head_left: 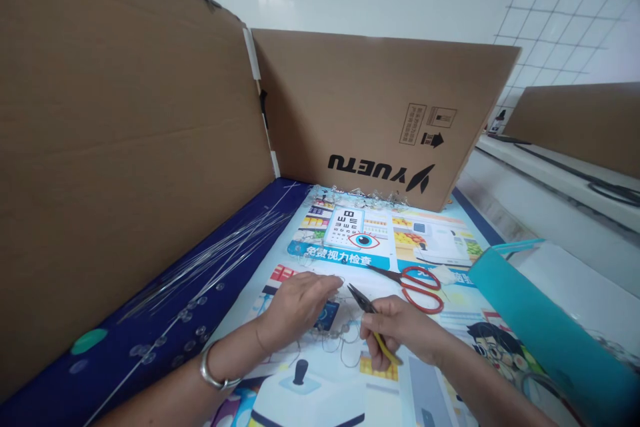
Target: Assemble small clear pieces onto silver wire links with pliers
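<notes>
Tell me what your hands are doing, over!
Right hand grips pliers. Left hand on thin wire. Red scissors lie just beyond, untouched.

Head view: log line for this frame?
left hand on thin wire | right hand grips yellow-handled pliers | red scissors lying beyond them

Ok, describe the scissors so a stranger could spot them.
Below the cardboard wall printed YUETU lies a colourful mat. Just beyond the right hand lie the scissors; their red loop handles set them apart from the yellow-handled pliers in that hand.
</notes>
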